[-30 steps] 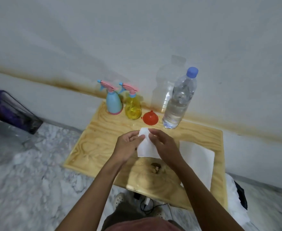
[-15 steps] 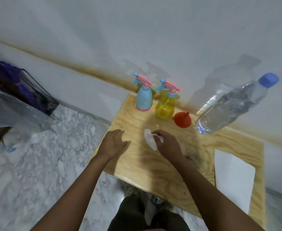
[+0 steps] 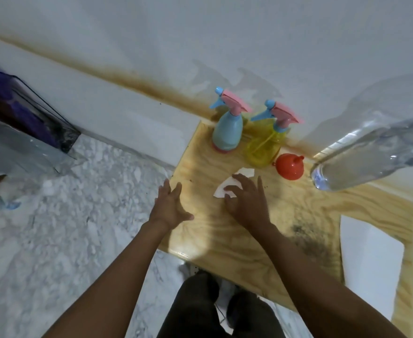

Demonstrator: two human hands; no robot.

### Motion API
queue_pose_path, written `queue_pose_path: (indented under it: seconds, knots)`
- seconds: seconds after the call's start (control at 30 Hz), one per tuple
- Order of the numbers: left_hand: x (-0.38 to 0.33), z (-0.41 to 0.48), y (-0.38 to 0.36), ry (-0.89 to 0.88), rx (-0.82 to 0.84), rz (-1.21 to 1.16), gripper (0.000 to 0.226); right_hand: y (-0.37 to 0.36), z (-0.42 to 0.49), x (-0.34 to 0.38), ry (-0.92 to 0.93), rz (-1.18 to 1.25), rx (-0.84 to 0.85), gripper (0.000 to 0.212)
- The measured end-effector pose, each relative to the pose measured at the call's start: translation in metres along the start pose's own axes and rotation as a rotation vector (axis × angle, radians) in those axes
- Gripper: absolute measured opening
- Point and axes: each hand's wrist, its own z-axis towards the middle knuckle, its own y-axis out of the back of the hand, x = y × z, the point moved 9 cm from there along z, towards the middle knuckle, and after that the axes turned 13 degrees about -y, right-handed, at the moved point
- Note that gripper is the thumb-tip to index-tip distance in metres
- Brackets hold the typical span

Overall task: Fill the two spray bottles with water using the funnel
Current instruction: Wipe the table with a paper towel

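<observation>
A blue spray bottle and a yellow spray bottle, both with pink trigger heads, stand at the back of a small wooden table. An orange funnel lies just right of the yellow one. A large clear water bottle stands at the right, its cap out of frame. My right hand presses flat on a folded white tissue in front of the bottles. At the table's left edge rests my left hand, fingers spread and empty.
A white paper sheet lies on the table's right side, with a dark smudge on the wood beside it. The wall runs close behind the table. Marble floor and a dark rack with plastic lie to the left.
My left hand let go of the tissue and moved to the table's left edge. My right hand lowered the tissue onto the wood. The view swung left.
</observation>
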Motion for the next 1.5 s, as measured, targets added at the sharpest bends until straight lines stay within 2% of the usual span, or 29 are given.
queue_pose_path:
  seconds: [0.1,0.2,0.27,0.43,0.5,0.57,0.7,0.8,0.9,1.03,1.1,1.23,1.37,1.5]
  knots:
    - [0.001,0.002,-0.004,0.014,0.015,0.012,0.114,0.007,-0.009,-0.004,-0.069,0.054,-0.051,0.035]
    - [0.003,0.002,-0.005,0.010,0.007,-0.011,0.113,-0.017,-0.008,-0.008,-0.141,0.085,0.104,0.047]
    - [0.004,0.001,-0.004,0.007,-0.008,-0.048,0.113,-0.027,-0.004,-0.001,-0.125,0.106,0.130,0.047]
    - [0.003,-0.001,-0.002,0.005,-0.028,-0.071,0.112,-0.041,0.005,0.039,0.074,-0.006,0.173,0.040]
    - [0.003,-0.002,-0.002,0.003,-0.037,-0.091,0.112,-0.037,0.007,0.052,0.158,-0.027,0.119,0.033]
    - [0.002,-0.002,-0.002,0.000,-0.043,-0.100,0.112,-0.037,0.005,0.058,0.270,-0.091,0.062,0.036]
    - [0.001,-0.002,0.000,0.003,-0.061,-0.108,0.112,-0.041,-0.006,0.068,0.441,-0.176,0.061,0.037]
    - [0.001,-0.003,0.000,0.005,-0.077,-0.137,0.112,-0.054,-0.006,0.072,0.474,-0.240,0.102,0.033]
    - [0.000,-0.003,0.000,0.005,-0.085,-0.155,0.113,-0.064,-0.003,0.075,0.506,-0.203,0.172,0.028]
    - [0.001,-0.003,-0.002,0.004,-0.079,-0.156,0.112,-0.066,0.004,0.077,0.503,-0.229,0.237,0.044]
    - [0.001,-0.003,-0.001,0.001,-0.074,-0.158,0.112,-0.061,0.005,0.076,0.503,-0.258,0.220,0.041]
    - [0.000,-0.003,0.000,0.001,-0.083,-0.168,0.111,-0.057,-0.004,0.062,0.411,-0.339,0.202,0.052]
    - [0.000,-0.002,0.000,0.004,-0.088,-0.152,0.111,-0.059,-0.031,0.057,0.534,-0.286,0.155,0.051]
    - [-0.001,-0.003,0.000,0.009,-0.081,-0.143,0.112,-0.065,-0.040,0.070,0.619,-0.246,0.188,0.051]
